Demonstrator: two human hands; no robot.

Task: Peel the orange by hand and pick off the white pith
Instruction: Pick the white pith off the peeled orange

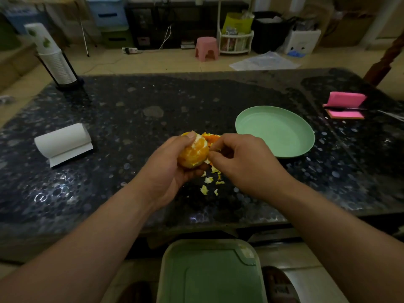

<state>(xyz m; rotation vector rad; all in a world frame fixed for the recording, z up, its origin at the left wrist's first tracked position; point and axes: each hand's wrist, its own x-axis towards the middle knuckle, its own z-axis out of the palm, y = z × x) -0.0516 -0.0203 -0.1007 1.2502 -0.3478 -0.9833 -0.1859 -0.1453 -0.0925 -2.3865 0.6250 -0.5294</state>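
Mostly done with the rind, judging by the bare flesh, and picking pith (200, 138) instead. Cradling the orange (193, 153) in the left hand (168, 169) just above the tabletop (135, 110), fingers (197, 169) curled round its underside, thumb pressing on top, turning the working face towards the right hand (242, 162). Pinching narrowly at the fruit's right flank with thumb and forefinger, apparently on a shred of pith. Reaching in with both forearms, wrists bending inward. Dropping pith scraps (208, 182) straight below and heaping peel (211, 137) just behind. Probably saving the green plate (275, 132), nearby on the right, for the cleaned fruit.
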